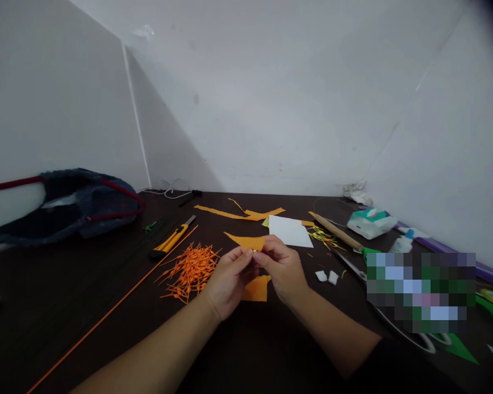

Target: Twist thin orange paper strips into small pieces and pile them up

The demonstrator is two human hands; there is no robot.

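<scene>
Between my two hands is a piece of orange paper (246, 241), its pointed end sticking out to the left. My left hand (232, 273) pinches its lower edge with thumb and fingers. Close beside it, my right hand (281, 268) grips the same piece, thumb tip almost touching the left thumb. Something small and pale shows between the thumbs, too small to name. Under the hands lies another orange paper piece (255, 290), partly hidden. A heap of orange stamens (195, 268) rests just left of my left hand.
A yellow utility knife (172, 241) and a long orange stick (119, 303) lie left. Behind the hands are orange strips (225, 213) and a white sheet (290, 231). Scissors (353, 266), a glue bottle (403, 241) and a tissue pack (372, 221) are right; a dark bag (94, 210) stands far left.
</scene>
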